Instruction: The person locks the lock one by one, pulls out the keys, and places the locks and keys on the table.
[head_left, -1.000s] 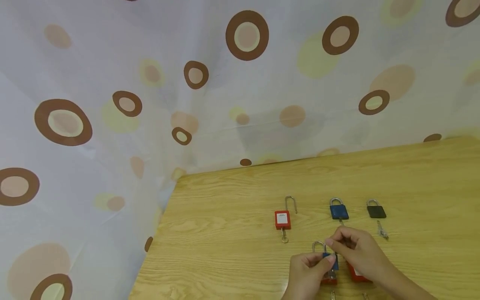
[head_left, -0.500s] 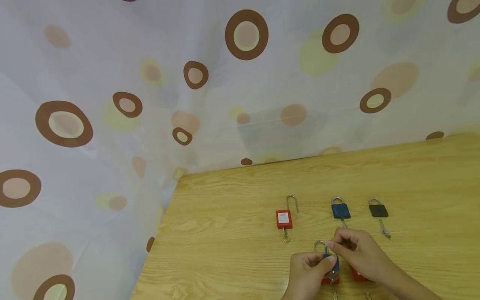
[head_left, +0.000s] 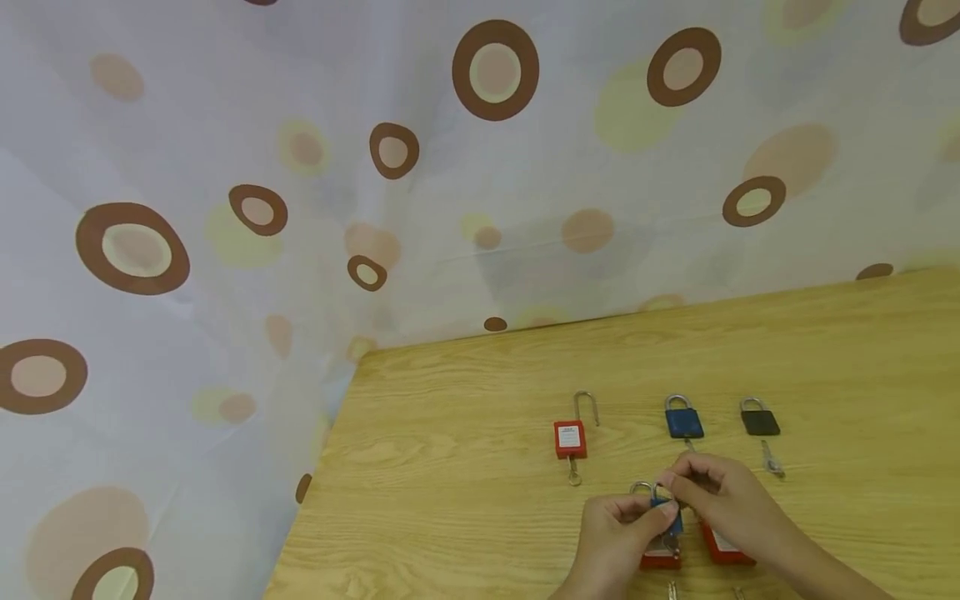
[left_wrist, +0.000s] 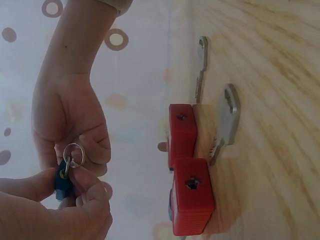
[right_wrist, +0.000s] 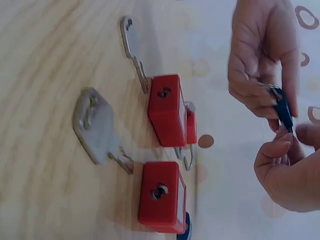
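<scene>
A small blue padlock point(head_left: 667, 517) is held up over the table, with a key and key ring point(left_wrist: 74, 155) hanging from its bottom. My left hand point(head_left: 617, 533) grips its body between thumb and fingers. Thumb and fingertips of my right hand point(head_left: 723, 500) pinch at the metal shackle; the fingers partly hide it. Beneath the hands, a red padlock point(head_left: 660, 562) and another red padlock point(head_left: 723, 546) lie on the table, partly covered. In the right wrist view, both show their keyholes, with a loose key point(right_wrist: 97, 125) and a second key point(right_wrist: 132, 50) lying near them.
Farther back on the wooden table point(head_left: 435, 467) lie a red padlock point(head_left: 570, 437) with its shackle up and a key below it, a larger blue padlock point(head_left: 684, 421) and a black padlock point(head_left: 761, 421) with its key point(head_left: 771, 460). A dotted curtain point(head_left: 420, 208) borders the table.
Both hands stay together on the blue padlock, which has shifted slightly up and to the right. More of the red padlocks below shows now.
</scene>
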